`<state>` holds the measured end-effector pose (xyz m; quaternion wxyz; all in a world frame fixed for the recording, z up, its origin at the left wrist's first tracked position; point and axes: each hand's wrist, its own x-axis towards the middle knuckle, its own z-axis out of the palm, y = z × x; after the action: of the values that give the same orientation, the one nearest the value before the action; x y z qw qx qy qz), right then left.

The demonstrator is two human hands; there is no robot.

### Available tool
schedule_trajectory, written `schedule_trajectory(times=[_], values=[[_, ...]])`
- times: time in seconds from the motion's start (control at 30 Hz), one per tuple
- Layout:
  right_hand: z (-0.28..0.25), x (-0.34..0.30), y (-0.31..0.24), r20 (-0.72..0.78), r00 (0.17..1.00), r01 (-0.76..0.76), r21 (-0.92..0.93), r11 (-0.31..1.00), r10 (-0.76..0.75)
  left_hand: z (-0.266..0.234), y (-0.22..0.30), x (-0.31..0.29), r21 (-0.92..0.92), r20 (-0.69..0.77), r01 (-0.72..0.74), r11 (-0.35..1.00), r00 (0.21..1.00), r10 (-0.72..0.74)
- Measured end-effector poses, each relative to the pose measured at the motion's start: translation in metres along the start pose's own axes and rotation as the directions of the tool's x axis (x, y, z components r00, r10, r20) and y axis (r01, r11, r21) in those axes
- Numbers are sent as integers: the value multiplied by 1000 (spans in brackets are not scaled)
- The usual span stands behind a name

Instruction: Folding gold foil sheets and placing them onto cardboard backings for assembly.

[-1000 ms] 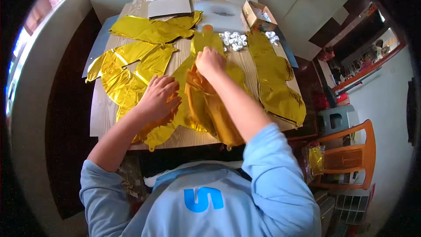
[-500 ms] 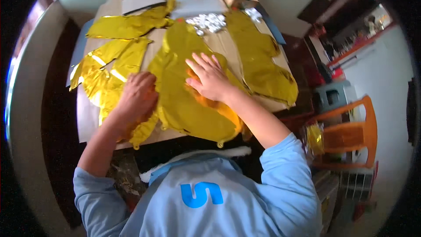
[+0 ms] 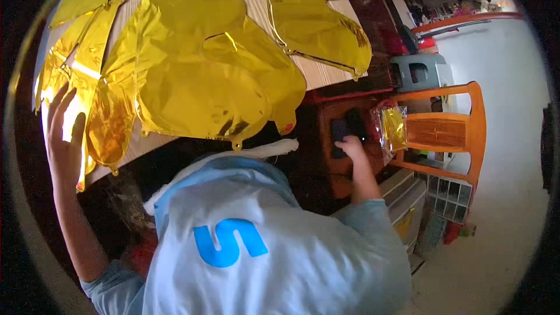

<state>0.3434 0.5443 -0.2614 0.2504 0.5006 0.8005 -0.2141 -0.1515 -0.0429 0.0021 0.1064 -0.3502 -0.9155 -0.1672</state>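
Gold balloons (image 3: 201, 96) spread out, all uninflated; we see left hand (image 3: 64, 134) splayed, right hand (image 3: 352, 147) at dark object (image 3: 339, 129), grip unclear.

12 o'clock: gold foil sheet (image 3: 300, 0) ran off the upper edge. 2 o'clock: shelf items (image 3: 464, 9) were too small to name. 3 o'clock: right hand (image 3: 353, 149) was blurred; grip on dark object (image 3: 339, 130) couldn't be told.

Beyond the pale wood-grain table (image 3: 329, 74), on the right, an orange-brown wooden chair (image 3: 437, 130) with horizontal rails; just beyond, a grey stool (image 3: 433, 64). Farther right, a smooth pale surface (image 3: 507, 134), wall or floor difficult to tell. Rather dim light.
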Motion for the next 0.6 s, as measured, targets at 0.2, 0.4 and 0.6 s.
schedule_trajectory(times=[0.2, 0.4, 0.6], values=[[38, 36, 27, -66, 976, -211, -76, 974, 207, -2, 2, -35, 38, 30, 82, 996, 996, -83], [41, 34, 24, -119, 984, -114, 159, 981, 134, 0, -10, -54, 59, 56, 147, 987, 987, -151], [40, 40, 21, -183, 961, -193, 97, 976, 208, -3, -14, -57, 74, 65, 155, 985, 985, -160]])
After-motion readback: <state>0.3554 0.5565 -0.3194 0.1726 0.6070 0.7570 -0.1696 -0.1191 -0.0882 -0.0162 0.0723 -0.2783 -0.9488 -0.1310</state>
